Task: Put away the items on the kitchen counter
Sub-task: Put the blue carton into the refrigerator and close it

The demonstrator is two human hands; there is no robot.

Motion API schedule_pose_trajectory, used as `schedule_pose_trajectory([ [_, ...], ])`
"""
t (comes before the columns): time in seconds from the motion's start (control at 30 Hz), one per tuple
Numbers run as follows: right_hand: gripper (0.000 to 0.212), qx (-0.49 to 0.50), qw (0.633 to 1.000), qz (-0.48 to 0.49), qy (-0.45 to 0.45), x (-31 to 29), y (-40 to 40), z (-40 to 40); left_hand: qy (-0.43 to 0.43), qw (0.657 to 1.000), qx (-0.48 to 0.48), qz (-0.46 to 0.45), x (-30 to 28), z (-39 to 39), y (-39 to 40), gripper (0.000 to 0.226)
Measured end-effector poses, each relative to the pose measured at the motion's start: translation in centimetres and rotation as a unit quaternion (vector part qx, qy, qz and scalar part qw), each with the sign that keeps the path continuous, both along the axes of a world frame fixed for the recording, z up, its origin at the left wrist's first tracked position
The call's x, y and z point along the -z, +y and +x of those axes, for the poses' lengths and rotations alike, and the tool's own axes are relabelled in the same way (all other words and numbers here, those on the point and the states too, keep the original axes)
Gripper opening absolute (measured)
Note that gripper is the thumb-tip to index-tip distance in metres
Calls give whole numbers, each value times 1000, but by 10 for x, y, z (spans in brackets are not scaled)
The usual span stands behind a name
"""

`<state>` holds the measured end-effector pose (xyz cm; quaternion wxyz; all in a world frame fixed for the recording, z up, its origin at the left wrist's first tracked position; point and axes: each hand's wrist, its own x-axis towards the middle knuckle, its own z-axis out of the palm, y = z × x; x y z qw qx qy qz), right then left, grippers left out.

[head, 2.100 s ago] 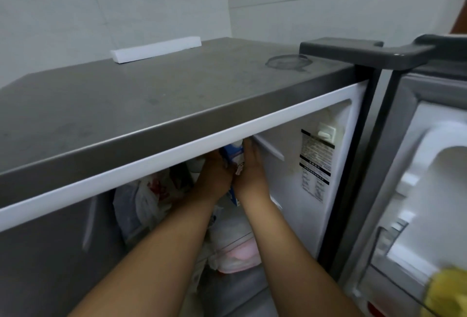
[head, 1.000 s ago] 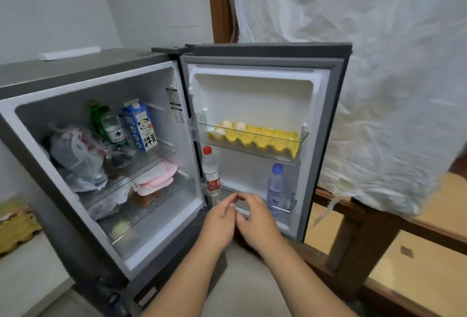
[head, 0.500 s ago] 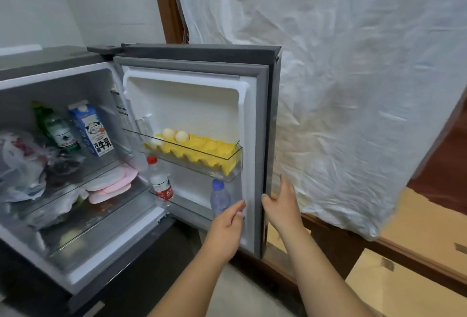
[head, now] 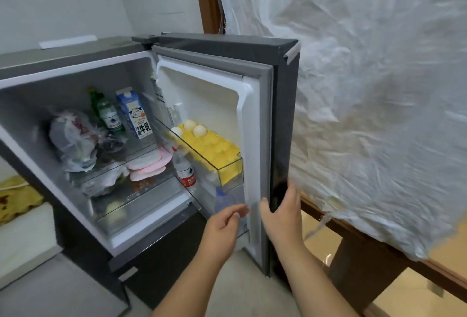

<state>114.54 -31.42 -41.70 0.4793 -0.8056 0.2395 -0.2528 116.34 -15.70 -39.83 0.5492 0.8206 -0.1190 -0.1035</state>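
Head view: right hand (head: 281,211) has moved from the door's lower shelf to the free edge of the fridge door (head: 283,119), thumb on the inner face and fingers curled round the outer side. Left hand (head: 222,225) hangs just left of it, fingers loosely bent, holding nothing, close to the inner liner. Milk carton (head: 134,114) now stands on the upper shelf, up and well left of both hands, beside a green bottle (head: 107,111). That item looks stowed; swinging the door closed seems next.
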Motion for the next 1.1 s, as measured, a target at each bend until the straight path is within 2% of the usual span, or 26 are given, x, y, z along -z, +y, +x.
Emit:
schedule_pose_trajectory([
  [0.13, 76, -40, 998, 2, -45, 13, 70, -23, -13, 999, -32, -17, 1, -16, 38, 30],
  [0.27, 79, -111, 993, -39, -19, 18, 132, -34, -22, 994, -108, -21, -2, -22, 105, 26],
  [0.4, 67, -169, 981, -94, -17, 19, 196, -32, -21, 989, -149, -13, -2, -19, 177, 26],
  [0.5, 63, -205, 973, -103, -16, 19, 263, -24, -8, 987, -159, -37, -9, -13, 235, 35],
  [0.6, 72, -264, 958, -108, 6, 17, 317, -9, 38, 987, -147, -47, -11, 1, 280, 43],
  [0.73, 80, -339, 933, -107, 48, 12, 366, 18, 66, 984, -166, -7, -1, 38, 327, 65],
  [0.87, 84, -363, 925, -86, 73, 8, 405, 51, 36, 974, -219, 44, -4, 76, 356, 58],
  [0.97, 85, -391, 914, -83, 72, 10, 426, 78, -8, 952, -292, 86, -5, 101, 368, 51],
  [1.1, 82, -423, 901, -81, 51, 17, 444, 119, -30, 936, -338, 94, 2, 132, 385, 47],
])
